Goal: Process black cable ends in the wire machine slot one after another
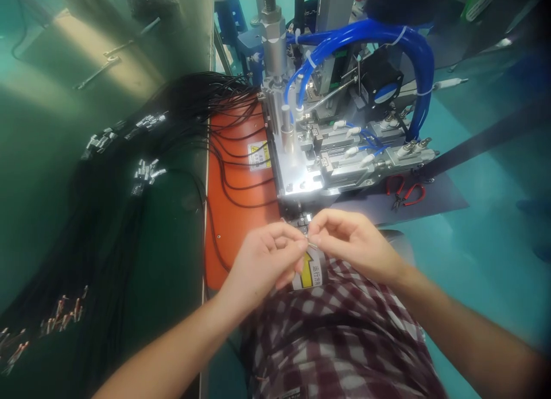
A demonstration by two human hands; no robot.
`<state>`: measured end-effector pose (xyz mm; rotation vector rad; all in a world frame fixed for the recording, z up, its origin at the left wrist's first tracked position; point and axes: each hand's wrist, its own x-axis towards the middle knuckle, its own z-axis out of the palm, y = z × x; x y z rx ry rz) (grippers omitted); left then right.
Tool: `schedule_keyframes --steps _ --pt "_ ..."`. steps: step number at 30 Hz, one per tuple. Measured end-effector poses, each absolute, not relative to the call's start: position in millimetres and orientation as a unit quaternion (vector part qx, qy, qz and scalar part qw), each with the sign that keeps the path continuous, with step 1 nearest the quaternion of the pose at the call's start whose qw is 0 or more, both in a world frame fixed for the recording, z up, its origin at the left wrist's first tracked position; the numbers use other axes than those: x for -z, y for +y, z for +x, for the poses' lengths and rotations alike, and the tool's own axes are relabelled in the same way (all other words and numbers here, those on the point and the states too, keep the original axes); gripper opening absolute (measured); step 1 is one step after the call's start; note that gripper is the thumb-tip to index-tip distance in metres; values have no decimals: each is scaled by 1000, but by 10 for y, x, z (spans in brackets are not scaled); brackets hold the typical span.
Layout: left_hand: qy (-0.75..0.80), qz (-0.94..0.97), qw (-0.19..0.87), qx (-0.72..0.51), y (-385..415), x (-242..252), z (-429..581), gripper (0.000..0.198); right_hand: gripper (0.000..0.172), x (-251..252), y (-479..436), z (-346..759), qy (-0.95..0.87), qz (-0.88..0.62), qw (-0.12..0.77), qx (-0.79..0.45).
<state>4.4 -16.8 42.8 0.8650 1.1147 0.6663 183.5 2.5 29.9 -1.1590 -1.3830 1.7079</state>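
My left hand [264,255] and my right hand [350,241] meet just in front of the machine, fingertips pinched together on a small thin metal piece [310,245], probably a wire end or terminal. Both hands are closed in a pinch. They hover above a yellow arrow label [310,271] and my checked clothing [340,336]. The metal fixture [310,163] of the machine stands a little beyond the fingertips.
A big bundle of black wires with metal terminals [129,175] lies on the green table at left, some draped over the orange plate [235,204]. Blue air hoses [387,40] loop over the machine. Red-handled pliers [404,192] lie at its right.
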Motion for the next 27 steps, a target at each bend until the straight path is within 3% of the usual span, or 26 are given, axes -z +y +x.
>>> schedule_keyframes --steps 6,27 --pt "538 363 675 -351 -154 -396 38 15 10 -278 -45 1727 -495 -492 383 -604" --pt "510 370 679 -379 -209 -357 60 14 14 -258 -136 1568 -499 -547 382 -553"
